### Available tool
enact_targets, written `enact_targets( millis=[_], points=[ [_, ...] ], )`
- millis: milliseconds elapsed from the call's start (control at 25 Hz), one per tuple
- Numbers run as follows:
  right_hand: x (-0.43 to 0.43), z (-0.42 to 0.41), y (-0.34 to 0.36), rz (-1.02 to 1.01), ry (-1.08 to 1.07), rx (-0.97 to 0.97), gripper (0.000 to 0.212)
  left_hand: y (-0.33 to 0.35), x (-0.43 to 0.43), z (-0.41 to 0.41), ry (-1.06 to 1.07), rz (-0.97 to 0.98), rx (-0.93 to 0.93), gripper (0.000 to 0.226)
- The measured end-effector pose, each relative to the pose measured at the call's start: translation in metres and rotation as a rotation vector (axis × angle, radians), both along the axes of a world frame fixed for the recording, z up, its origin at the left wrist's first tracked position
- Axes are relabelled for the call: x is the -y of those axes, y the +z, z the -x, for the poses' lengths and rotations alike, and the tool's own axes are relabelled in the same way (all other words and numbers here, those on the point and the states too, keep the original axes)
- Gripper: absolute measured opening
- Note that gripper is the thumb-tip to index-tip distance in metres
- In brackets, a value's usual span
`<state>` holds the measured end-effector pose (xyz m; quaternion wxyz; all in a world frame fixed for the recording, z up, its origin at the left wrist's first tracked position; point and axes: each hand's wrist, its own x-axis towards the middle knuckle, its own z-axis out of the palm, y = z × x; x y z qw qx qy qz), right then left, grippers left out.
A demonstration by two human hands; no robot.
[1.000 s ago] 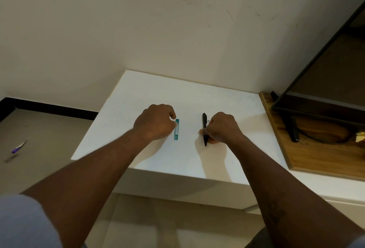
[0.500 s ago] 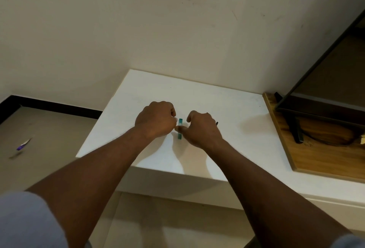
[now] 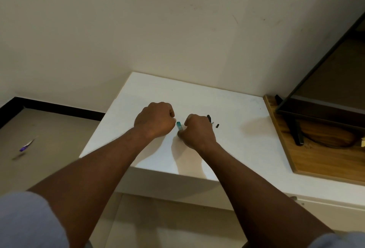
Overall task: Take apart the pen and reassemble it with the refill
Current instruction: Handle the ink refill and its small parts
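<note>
Seen from the head camera I am watching remotely, the left hand (image 3: 155, 119) rests as a closed fist on the white table (image 3: 233, 149), whether it grips anything I cannot tell, while at its three o'clock the right hand (image 3: 198, 131) curls its fingers down onto the teal refill packet (image 3: 179, 125) lying between the two fists. Further toward three o'clock, the black pen (image 3: 209, 118) pokes out behind the right knuckles and a small black piece (image 3: 217, 125) lies just beside it. I judge these parts light, stiff and prone to roll, best pinched mid-barrel.
</note>
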<state>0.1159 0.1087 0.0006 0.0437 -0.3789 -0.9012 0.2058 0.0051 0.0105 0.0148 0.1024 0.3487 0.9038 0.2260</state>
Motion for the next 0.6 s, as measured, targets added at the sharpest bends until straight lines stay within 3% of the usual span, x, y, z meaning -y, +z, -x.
enact_targets(
  millis=[120, 240, 320, 440, 600],
  points=[
    [-0.006, -0.001, 0.010, 0.065, -0.077, -0.152, 0.022, 0.005, 0.002, 0.002, -0.001, -0.006, 0.110, 0.026],
    [-0.007, 0.000, 0.022, 0.115, -0.089, -0.336, 0.018, 0.011, 0.000, -0.002, 0.073, -0.158, 0.592, 0.031],
    [-0.003, 0.000, 0.027, 0.196, -0.096, -0.417, 0.015, 0.015, 0.000, -0.004, 0.096, -0.268, 0.792, 0.027],
    [0.001, 0.000, 0.029, 0.263, -0.059, -0.461, 0.008, 0.020, 0.003, -0.002, 0.090, -0.401, 0.810, 0.022],
    [0.000, -0.002, 0.036, 0.358, -0.016, -0.522, 0.006, 0.025, 0.002, 0.000, 0.079, -0.397, 0.734, 0.022]
  ],
)
